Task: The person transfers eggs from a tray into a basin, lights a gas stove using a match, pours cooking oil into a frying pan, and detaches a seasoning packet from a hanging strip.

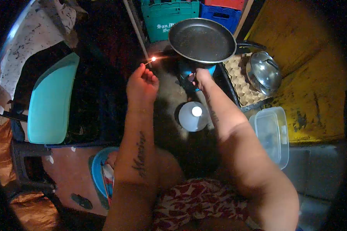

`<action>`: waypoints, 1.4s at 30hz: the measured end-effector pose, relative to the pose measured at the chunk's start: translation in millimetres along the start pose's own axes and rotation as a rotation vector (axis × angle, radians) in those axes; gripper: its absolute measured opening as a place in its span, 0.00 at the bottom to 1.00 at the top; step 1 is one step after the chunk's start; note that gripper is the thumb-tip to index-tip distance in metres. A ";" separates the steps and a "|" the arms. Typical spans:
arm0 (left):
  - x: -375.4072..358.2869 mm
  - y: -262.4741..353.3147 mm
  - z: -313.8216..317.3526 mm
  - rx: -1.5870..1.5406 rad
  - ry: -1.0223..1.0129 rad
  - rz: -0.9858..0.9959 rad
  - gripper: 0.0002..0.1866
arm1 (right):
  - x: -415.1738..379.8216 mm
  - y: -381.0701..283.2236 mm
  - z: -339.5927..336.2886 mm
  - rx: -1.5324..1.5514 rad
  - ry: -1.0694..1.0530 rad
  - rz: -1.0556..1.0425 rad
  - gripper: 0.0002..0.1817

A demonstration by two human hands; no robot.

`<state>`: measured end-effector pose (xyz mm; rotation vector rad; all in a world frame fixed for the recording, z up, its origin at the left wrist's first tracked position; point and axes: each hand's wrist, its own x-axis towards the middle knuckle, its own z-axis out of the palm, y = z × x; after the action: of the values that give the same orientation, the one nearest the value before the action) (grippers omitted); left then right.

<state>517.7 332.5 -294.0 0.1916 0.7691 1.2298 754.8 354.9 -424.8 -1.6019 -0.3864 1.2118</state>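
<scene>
Near one pan (202, 40), the left hand (143, 80) holds one match (149, 62) (lit).

Before us, a person (262, 177) reaches forward bare-armed, the tattooed left forearm (139, 123) extended nearly straight and the left grip (144, 80) drawn into a fine pinch, while the right forearm (228, 111), also tattooed, slants inward to a curled right grip (202, 79), partly hidden.

Frying pan (202, 41) and egg tray (238, 82) suggest a kitchen
</scene>
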 end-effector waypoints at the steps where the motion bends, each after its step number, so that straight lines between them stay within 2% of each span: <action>1: -0.1 -1.0 0.4 -0.002 -0.022 0.009 0.05 | -0.4 0.6 0.4 0.009 0.021 -0.014 0.12; 14: 6.7 -0.9 -2.4 -0.020 -0.026 0.003 0.05 | -4.2 5.5 -5.3 -0.055 0.058 -0.021 0.11; 17: 10.5 3.0 -6.6 -0.008 0.002 -0.005 0.05 | 16.8 27.5 -21.2 -0.142 -0.020 -0.088 0.12; 18: 11.5 7.3 -9.3 0.016 -0.100 -0.019 0.05 | 40.9 43.9 -29.8 -0.295 -0.032 -0.156 0.12; 19: 10.6 9.5 -8.5 0.040 -0.204 -0.035 0.06 | 3.5 23.3 -31.0 -0.325 -0.040 -0.091 0.13; 20: 2.1 12.6 -1.3 0.040 -0.222 -0.042 0.06 | -38.9 -0.6 -30.9 -0.356 -0.049 -0.025 0.13; 22: -24.7 22.1 14.3 -0.149 -0.506 -0.097 0.04 | -51.6 -14.7 -50.6 -0.549 -0.200 0.019 0.15; 23: -28.4 23.9 13.0 -0.098 -0.619 -0.143 0.03 | -58.8 -21.3 -60.8 -0.610 -0.257 0.032 0.15; 24: -21.3 21.2 -1.3 0.133 -0.645 -0.162 0.03 | -66.2 -27.8 -70.8 -0.607 -0.238 0.019 0.15; 25: -5.6 16.9 -19.4 0.629 -0.581 -0.130 0.03 | -73.3 -35.5 -80.4 -0.674 -0.305 0.052 0.16; 26: 5.3 8.4 -32.7 0.953 -0.494 -0.141 0.04 | -80.8 -43.5 -89.9 -0.739 -0.367 0.085 0.16; 27: 14.3 0.2 -43.1 1.067 -0.419 -0.157 0.06 | -94.5 -55.5 -99.0 -0.780 -0.386 0.104 0.16; 28: 19.8 0.4 -50.4 1.030 -0.391 -0.168 0.07 | -108.1 -65.0 -107.5 -0.792 -0.395 0.098 0.15; 29: 21.9 7.5 -50.6 0.813 -0.451 -0.157 0.08 | -109.9 -67.7 -120.6 -0.807 -0.432 0.060 0.15; 30: 4.0 11.2 -37.4 0.529 -0.579 -0.087 0.06 | -127.9 -75.2 -129.1 -0.737 -0.431 0.039 0.15; 31: -14.1 14.6 -23.4 0.188 -0.730 -0.071 0.03 | -137.5 -77.2 -140.7 -0.596 -0.460 0.063 0.15; 32: -32.4 17.6 -9.3 -0.124 -0.892 -0.098 0.02 | -157.6 -79.4 -150.2 -0.442 -0.396 -0.012 0.14; 33: -8.8 20.1 -26.6 0.270 -0.814 -0.084 0.03 | -169.4 -78.4 -163.1 -0.159 -0.418 -0.013 0.12; 34: 10.2 14.4 -35.2 0.662 -0.715 -0.035 0.05 | -183.6 -78.7 -172.1 -0.009 -0.301 -0.033 0.11; 35: 7.5 -0.8 -26.4 0.652 -0.765 -0.047 0.05 | -192.7 -75.7 -182.5 0.138 -0.223 -0.021 0.10; 39: -30.1 -14.6 7.7 0.180 -0.519 -0.205 0.10 | -234.8 -60.7 -220.3 0.474 -0.109 -0.004 0.10; 40: -49.0 -18.8 21.8 0.130 -0.671 -0.097 0.11 | -252.2 -59.1 -225.8 0.612 -0.130 -0.083 0.08; 41: -50.8 -23.6 26.2 0.128 -0.689 -0.101 0.11 | -269.6 -59.2 -232.3 0.721 -0.054 -0.136 0.03; 42: -51.7 -29.3 24.7 0.440 -0.593 -0.009 0.11 | -281.6 -59.3 -243.8 0.793 -0.074 -0.213 0.05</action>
<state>549.4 282.3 -269.2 0.8703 0.5041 0.9066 856.0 39.7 -244.1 -0.8133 -0.0883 1.0699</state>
